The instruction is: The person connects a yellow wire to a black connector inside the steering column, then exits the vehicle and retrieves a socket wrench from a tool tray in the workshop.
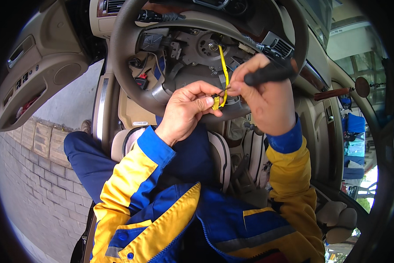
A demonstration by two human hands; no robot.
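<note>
Connector's location: the yellow connector (216, 103) sits between your hands, in front of the steering wheel's (120, 50) lower rim. Left grip (182, 109) is narrow, thumb and fingertips pinched on it, likely to steady the part and keep its end facing the tool. Right grip (266, 101) is closed around the black-handled tool (270, 74), handle up and away, thin tip down at the connector. Looks like a fine-control hold; handle is blurred, and I can't tell if the tip actually touches.

Yellow sleeve (224, 65) runs from the exposed metal hub (211, 46) down to your fingers, so it probably limits how far you can pull the part.

Around you: column stalk (155, 16) upper left, gray wire (156, 61) inside the wheel, open door (45, 55) at left, seat (221, 160) under you. In the way: the rim right behind your hands, and your right fingers, which cover part of the tool.
</note>
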